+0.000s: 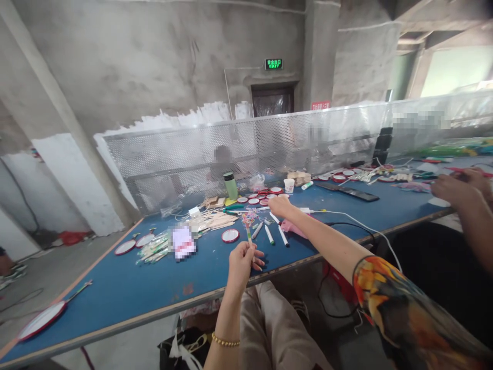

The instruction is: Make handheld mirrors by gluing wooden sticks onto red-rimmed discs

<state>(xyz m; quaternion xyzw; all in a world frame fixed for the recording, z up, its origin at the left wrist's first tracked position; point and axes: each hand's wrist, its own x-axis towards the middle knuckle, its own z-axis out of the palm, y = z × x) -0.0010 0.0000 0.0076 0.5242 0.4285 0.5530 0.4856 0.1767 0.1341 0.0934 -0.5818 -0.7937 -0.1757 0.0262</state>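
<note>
The left hand (pixel 244 256) grips a color-banded wooden stick (pixel 248 234) upright between thumb and fingers, just inside the table's near edge. The right hand (pixel 280 205) reaches toward the table's far edge, beside a cluster of red-rimmed discs (pixel 253 201); whether it is closed on anything, I cannot tell. Between the two hands and the near edge lie a green-capped marker (pixel 269 235) and a black-capped marker (pixel 283 236). A single red-rimmed disc (pixel 230 236) lies left of the stick. A green bottle (pixel 230 186) stands near the far edge, and a red-rimmed paddle (pixel 43 321) lies at the near left corner.
</note>
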